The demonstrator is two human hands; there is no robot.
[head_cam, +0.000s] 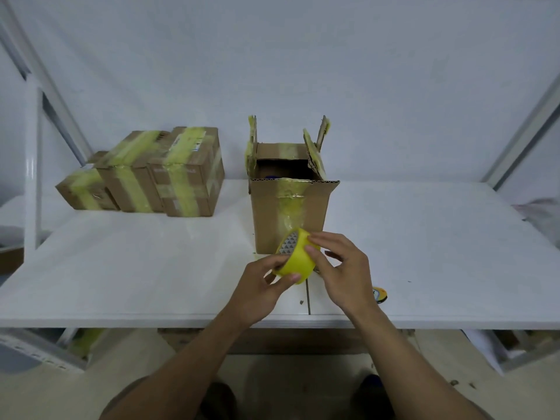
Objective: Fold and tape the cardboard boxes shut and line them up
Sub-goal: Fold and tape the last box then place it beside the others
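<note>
An open cardboard box (pixel 289 213) stands upright at the table's middle, its top flaps raised and marked with old yellow tape. Just in front of it I hold a yellow tape roll (pixel 297 262) with both hands. My left hand (pixel 263 286) grips the roll from below and the left, thumb on its lower edge. My right hand (pixel 342 268) touches the roll's outer face with its fingertips, thumb and forefinger pinching at the surface. Three taped boxes (pixel 169 174) sit side by side at the back left.
The white table (pixel 136 268) has a seam running to its front edge near the middle. A small yellow-and-black object (pixel 380 294) lies right of my right wrist. Metal frame posts rise at both sides. Crumpled material lies at the far right edge.
</note>
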